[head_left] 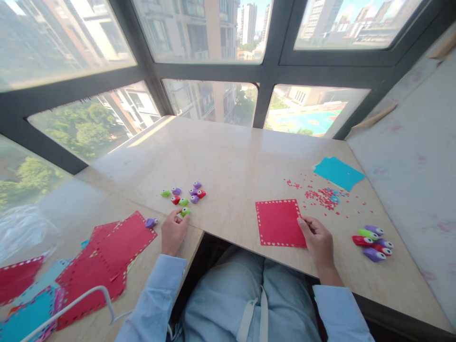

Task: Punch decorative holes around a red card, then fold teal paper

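My left hand (174, 233) has its fingertips closed on a small green craft punch (185, 212). Just beyond it is a loose group of several more punches in purple, red and green, among them a red punch (175, 200). A purple punch (151, 223) lies left of that hand. My right hand (318, 238) pinches the right edge of a red paper square (280, 223), which lies on the table near its front edge. Small punched holes run along the square's edges. Thumb and fingers hide part of its right border.
Red punched-out bits (322, 197) are scattered beyond my right hand, near blue paper sheets (338, 173). Several punches (374, 244) cluster at the right. At the left lie red punched sheets (123, 244), a white bent rod (83, 297) and clear plastic (24, 232). Windows border the table's back.
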Demonstrator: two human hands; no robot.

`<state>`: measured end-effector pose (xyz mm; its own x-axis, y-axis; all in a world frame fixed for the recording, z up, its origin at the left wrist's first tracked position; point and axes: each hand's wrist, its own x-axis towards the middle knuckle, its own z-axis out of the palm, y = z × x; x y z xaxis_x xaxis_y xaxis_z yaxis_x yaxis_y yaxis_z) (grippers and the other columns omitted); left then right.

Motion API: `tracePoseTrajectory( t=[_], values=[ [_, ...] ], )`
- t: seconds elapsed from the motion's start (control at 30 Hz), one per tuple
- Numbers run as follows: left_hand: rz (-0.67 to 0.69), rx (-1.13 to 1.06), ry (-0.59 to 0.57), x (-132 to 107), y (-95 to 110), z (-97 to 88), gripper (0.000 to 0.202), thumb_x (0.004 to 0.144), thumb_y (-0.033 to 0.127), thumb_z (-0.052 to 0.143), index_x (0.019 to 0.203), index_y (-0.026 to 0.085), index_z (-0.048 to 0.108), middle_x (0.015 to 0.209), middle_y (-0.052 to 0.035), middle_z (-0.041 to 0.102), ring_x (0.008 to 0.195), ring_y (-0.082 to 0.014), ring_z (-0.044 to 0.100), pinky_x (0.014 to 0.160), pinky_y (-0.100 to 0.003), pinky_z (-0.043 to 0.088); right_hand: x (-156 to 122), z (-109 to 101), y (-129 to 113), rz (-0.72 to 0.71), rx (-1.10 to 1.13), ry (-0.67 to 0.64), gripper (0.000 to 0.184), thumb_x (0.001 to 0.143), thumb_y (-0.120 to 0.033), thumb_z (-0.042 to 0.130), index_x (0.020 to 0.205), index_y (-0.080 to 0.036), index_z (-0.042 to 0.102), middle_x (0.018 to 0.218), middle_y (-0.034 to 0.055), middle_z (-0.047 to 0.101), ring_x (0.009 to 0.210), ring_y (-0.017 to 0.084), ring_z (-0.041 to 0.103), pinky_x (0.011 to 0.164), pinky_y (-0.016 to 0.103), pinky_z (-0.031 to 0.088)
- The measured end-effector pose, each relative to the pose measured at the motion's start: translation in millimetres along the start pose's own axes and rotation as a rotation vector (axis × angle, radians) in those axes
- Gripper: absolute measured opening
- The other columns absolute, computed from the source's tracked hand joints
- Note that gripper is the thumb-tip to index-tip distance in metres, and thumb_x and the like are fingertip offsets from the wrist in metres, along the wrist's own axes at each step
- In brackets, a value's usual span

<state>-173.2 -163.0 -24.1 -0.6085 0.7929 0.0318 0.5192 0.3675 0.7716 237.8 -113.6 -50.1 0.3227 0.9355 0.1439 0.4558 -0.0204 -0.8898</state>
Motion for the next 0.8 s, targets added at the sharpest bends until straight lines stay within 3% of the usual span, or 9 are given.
tracePoseTrajectory(
  t=[0.17,0.4,0.6,0.8],
  values=[
    [0.199,-0.019,0.006,-8,4,9.9,0.041,0.079,0.044,0.06,0.104,0.013,0.069,0.055,0.0067,0.046,0.051,-0.0118,0.046,0.054,-0.024,0.039,1,0,3,0.037,0.023,0.0,0.043,0.076,-0.058,0.066,0.089,-0.018,0.073,0.084,0.0086,0.074,0.075,0.024,0.066,0.071,0.036,0.05],
    [0.463,-0.105,-0.322,-13,43,44.3,0.03,0.083,0.037,0.062,0.104,0.016,0.068,0.077,-0.001,0.067,0.049,-0.008,0.044,0.052,-0.022,0.041,0,1,-1,0.037,0.054,0.018,0.041,0.078,-0.056,0.067,0.09,-0.018,0.072,0.084,0.0078,0.074,0.074,0.023,0.065,0.071,0.035,0.051],
    [0.743,-0.062,-0.518,-6,85,89.7,0.023,0.086,0.029,0.06,0.104,0.019,0.069,0.083,-0.0022,0.068,0.052,-0.0077,0.047,0.056,-0.023,0.042,2,0,1,0.07,0.122,0.118,0.039,0.08,-0.054,0.066,0.093,-0.017,0.072,0.087,0.0069,0.073,0.08,0.023,0.065,0.076,0.034,0.05],
    [0.871,0.009,-0.712,4,101,122.0,0.024,0.088,0.027,0.059,0.109,0.023,0.07,0.1,-0.0048,0.069,0.056,-0.0088,0.054,0.062,-0.025,0.046,13,0,-1,0.117,0.167,0.146,0.041,0.08,-0.055,0.066,0.092,-0.016,0.072,0.086,0.008,0.074,0.08,0.023,0.065,0.073,0.034,0.051]
  ],
)
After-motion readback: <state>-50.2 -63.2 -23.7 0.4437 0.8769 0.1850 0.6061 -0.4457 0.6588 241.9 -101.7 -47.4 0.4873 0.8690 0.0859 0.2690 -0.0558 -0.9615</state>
